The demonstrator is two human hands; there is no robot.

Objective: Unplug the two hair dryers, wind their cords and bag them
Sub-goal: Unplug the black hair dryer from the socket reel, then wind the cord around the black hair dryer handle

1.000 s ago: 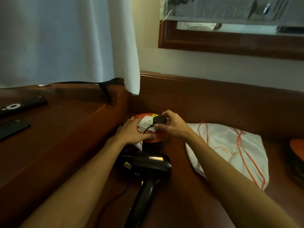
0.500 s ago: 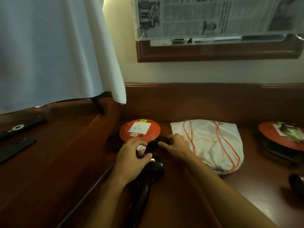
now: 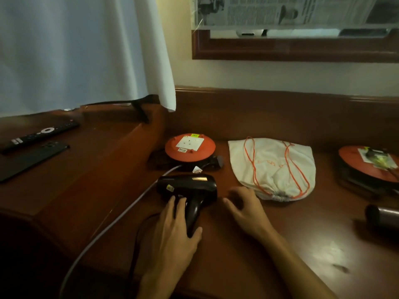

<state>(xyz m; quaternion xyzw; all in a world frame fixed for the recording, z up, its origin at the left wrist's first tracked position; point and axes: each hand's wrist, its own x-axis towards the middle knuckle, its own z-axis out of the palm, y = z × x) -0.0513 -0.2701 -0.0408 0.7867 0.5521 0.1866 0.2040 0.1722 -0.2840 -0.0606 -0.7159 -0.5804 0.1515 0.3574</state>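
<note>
A black hair dryer (image 3: 187, 184) lies on the wooden desk (image 3: 302, 244), handle towards me. My left hand (image 3: 177, 231) is wrapped over that handle, thumb on its right side. Just right of the dryer, my right hand (image 3: 246, 208) rests on the desk with fingers loosely curled and nothing in them. Behind the dryer sits an orange cord reel (image 3: 190, 147); its white socket plate has nothing plugged in. A dark plug (image 3: 218, 161) lies at the reel's right side. A white drawstring bag (image 3: 274, 167) with orange cords lies flat to the right. A second dark dryer (image 3: 382, 216) shows at the right edge.
A second orange reel (image 3: 367, 167) with a plug in it stands at far right. A grey cable (image 3: 121, 219) runs from the first reel off the desk's front left. On the raised shelf at left lie two remotes (image 3: 41, 132). A white cloth (image 3: 86, 50) hangs behind.
The plug came out of the reel's socket. Both hands drew back from the reel; my left hand moved onto the dryer's handle and my right hand let go of the plug.
</note>
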